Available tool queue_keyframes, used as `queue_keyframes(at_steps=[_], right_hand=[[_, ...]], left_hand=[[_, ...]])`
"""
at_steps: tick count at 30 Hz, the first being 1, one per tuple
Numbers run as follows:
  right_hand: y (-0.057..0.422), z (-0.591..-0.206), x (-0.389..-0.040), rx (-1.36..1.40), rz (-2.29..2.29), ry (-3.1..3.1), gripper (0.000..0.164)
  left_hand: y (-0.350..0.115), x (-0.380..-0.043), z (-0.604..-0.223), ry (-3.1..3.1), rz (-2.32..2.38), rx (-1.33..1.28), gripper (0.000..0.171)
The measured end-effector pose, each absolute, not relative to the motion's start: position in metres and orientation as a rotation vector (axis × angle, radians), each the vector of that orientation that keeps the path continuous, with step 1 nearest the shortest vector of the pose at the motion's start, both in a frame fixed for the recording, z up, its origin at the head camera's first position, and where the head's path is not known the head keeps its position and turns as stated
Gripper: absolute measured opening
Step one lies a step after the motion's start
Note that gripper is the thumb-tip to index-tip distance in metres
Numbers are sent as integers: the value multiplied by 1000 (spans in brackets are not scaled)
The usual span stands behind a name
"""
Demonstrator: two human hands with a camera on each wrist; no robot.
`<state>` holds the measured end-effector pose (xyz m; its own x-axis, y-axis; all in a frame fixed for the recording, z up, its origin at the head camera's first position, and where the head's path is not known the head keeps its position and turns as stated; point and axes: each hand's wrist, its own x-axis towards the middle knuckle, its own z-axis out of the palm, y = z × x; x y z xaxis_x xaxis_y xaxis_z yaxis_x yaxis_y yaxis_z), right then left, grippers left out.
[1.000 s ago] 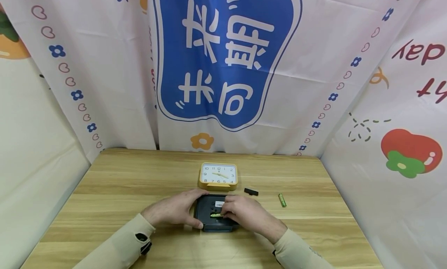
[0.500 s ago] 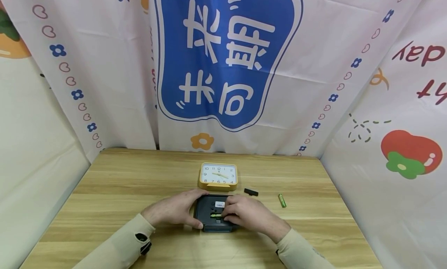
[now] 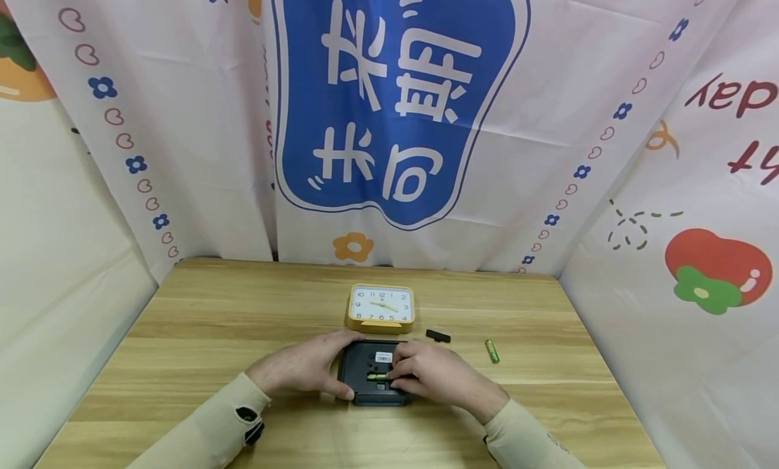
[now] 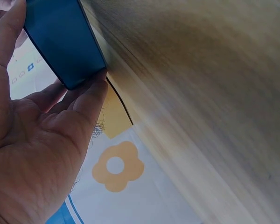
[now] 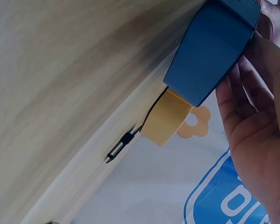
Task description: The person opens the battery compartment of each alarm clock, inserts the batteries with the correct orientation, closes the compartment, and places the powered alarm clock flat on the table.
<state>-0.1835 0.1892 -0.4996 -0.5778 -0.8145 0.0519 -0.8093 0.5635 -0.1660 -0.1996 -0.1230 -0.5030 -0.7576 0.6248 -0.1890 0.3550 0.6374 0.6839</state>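
Observation:
A dark blue clock (image 3: 356,367) lies face down on the table, its black back with a white label upward. My left hand (image 3: 307,364) holds its left side, thumb at the near corner and fingers at the far one. In the battery slot lies a green battery (image 3: 375,376), its right end hidden by the bent fingertips of my right hand (image 3: 435,374), which pinch at it. Both wrist views show the clock's blue side (image 4: 65,42), and my right hand's palm (image 5: 256,149) is beside it. A small black battery cover (image 3: 438,336) rests to the upper right.
Just behind the dark clock, a yellow clock (image 3: 382,305) lies with its white dial up. Another green battery (image 3: 492,351) is on the wooden table (image 3: 243,300) to the right. Printed cloth (image 3: 201,151) hangs behind the table and along its sides.
The battery, tilted a second ago, now lies flatter in the slot. My right hand has shifted slightly toward me; my left hand has kept its hold on the clock.

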Motion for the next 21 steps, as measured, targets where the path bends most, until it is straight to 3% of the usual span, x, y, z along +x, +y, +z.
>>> queue_keyframes(at_steps=[21], right_hand=[[185, -498, -184, -1433, -167, 2729, 16]], left_hand=[[-124, -198, -502, 2432, 920, 762, 108]])
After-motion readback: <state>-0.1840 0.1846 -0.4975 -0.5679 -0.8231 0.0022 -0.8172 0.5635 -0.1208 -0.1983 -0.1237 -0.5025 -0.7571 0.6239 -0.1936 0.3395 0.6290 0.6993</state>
